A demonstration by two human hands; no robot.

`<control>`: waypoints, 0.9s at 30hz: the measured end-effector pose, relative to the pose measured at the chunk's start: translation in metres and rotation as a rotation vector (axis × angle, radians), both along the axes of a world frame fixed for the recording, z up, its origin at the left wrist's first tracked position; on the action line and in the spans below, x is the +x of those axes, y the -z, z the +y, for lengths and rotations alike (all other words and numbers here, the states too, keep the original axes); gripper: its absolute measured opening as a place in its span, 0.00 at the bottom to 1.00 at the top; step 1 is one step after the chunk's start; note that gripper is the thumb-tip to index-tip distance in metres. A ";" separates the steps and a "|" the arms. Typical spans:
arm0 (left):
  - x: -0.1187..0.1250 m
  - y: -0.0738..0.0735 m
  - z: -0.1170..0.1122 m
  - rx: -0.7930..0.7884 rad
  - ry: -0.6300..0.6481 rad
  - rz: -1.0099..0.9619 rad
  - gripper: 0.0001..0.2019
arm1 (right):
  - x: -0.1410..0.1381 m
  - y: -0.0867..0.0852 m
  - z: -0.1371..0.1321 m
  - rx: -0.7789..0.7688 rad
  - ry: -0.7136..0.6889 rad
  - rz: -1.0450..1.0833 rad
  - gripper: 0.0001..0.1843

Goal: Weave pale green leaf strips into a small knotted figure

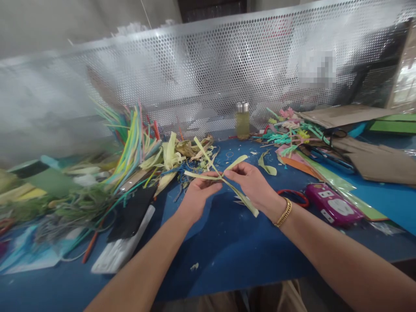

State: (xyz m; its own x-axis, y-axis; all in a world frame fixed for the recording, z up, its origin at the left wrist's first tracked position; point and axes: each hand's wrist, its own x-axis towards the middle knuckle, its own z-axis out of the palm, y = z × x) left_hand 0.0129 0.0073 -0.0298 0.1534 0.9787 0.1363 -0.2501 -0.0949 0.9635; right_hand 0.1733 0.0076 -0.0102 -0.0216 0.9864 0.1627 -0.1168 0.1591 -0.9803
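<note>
Pale green strips (242, 199), which look like corn husk, cross one another in front of me above the blue table. My left hand (198, 195) is closed on them from the left, thumb and fingers near the crossing point. From the other side my right hand (248, 180) pinches the strips close to that crossing. Loose strip ends stick out up, left, right and down past my fingers. A gold bracelet (285, 213) circles my right wrist. One separate curled husk piece (267, 164) lies on the table beyond my right hand.
A pile of husks (170, 156) and a bundle of colored strips (128, 147) stand left. A capped bottle (242, 121) is at the back, by the perforated metal panel (208, 78). A purple box (333, 204), cardboard (386, 162) and a black case (131, 214) lie around.
</note>
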 end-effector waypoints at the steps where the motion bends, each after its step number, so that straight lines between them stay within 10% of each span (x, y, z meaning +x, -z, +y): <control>1: -0.001 -0.001 0.000 -0.003 0.010 0.007 0.14 | 0.000 0.000 0.000 0.005 0.009 0.002 0.13; 22: 0.000 -0.013 -0.006 0.099 -0.039 0.335 0.09 | -0.001 0.015 0.007 0.097 0.064 -0.213 0.13; 27: -0.002 -0.013 -0.007 0.031 0.077 0.349 0.10 | 0.018 -0.001 0.009 0.430 0.408 -0.536 0.21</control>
State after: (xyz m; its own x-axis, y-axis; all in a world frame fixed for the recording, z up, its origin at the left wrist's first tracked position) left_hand 0.0113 -0.0001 -0.0170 0.2688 0.9588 0.0923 0.0861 -0.1194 0.9891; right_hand 0.1912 0.0165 -0.0092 0.1448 0.7863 0.6007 0.5021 0.4647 -0.7294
